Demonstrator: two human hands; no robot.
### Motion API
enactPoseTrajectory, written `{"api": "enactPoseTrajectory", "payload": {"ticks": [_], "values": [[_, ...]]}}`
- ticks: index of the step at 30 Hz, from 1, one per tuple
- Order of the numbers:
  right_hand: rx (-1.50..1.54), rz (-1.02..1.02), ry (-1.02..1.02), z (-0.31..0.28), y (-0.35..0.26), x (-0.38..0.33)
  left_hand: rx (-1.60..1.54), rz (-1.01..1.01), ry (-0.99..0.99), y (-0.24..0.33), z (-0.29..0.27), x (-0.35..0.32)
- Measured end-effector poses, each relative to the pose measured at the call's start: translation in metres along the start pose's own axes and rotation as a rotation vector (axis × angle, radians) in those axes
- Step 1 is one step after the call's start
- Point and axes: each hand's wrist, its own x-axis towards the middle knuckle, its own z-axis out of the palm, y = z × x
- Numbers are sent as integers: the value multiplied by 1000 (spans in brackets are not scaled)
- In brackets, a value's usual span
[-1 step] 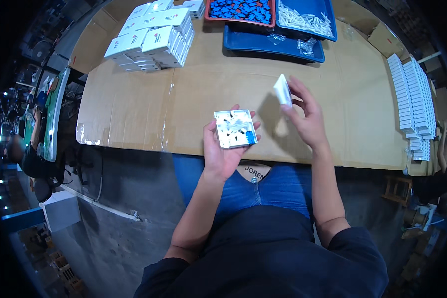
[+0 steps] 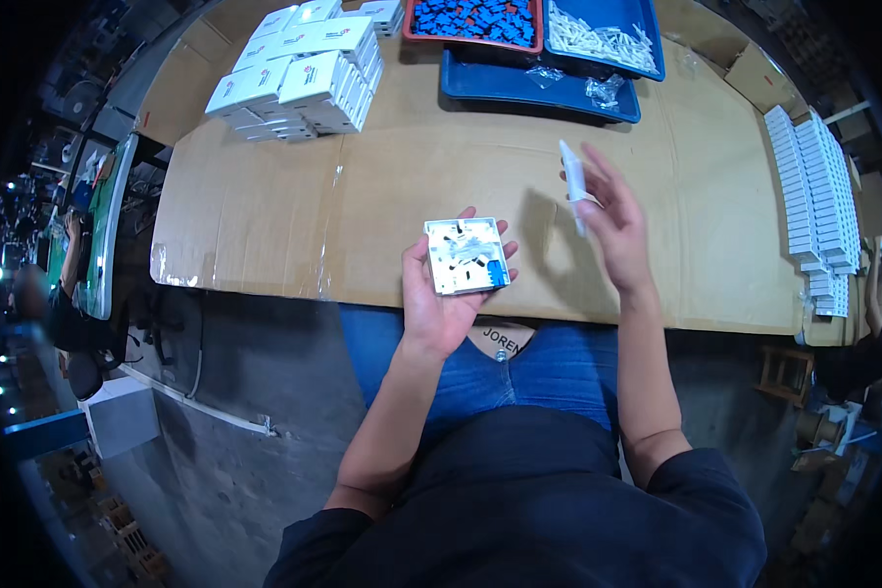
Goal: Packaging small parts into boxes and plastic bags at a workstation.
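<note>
From my remote seat I see the two hands apart, each closed on something of its own above the near part of the cardboard-covered bench (image 2: 392, 176). The left hand (image 2: 437, 316) lies palm up at the bench's near edge, and I have its thumb along one side and its fingertips showing past the far and right sides of an open white case (image 2: 451, 263). That square case sits on the palm with its inside facing up at me; in it I make out small dark bits, a pale patch too washed out to read, and a blue piece (image 2: 496, 273) in the near right corner. My right hand (image 2: 619, 223) is off to the right, slightly blurred, gripping a thin white panel (image 2: 573, 186) between thumb and fingers; the panel stands nearly on edge, well apart from the case. Across the bench, on the far left, I have a stack of white boxes (image 2: 314, 83). At the far middle there is a red tray (image 2: 475, 46) of blue parts, just beside a blue tray (image 2: 632, 15) of white parts, with a lower blue tray (image 2: 485, 86) on their near side carrying crumpled clear bags (image 2: 606, 93). White cases in tall rows (image 2: 813, 206) line the right end.
</note>
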Motion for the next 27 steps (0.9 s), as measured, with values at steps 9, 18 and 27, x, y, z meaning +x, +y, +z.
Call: {"api": "enactPoseTrajectory", "payload": {"ticks": [9, 18, 27], "values": [[731, 150, -104, 2, -5, -2, 117, -71, -40, -12, 16, -3], [751, 217, -84, 11, 0, -16, 396, -101, 56, -27, 10, -5], [676, 223, -72, 4, -11, -14, 295, -116, -7, -28, 26, -6]]}}
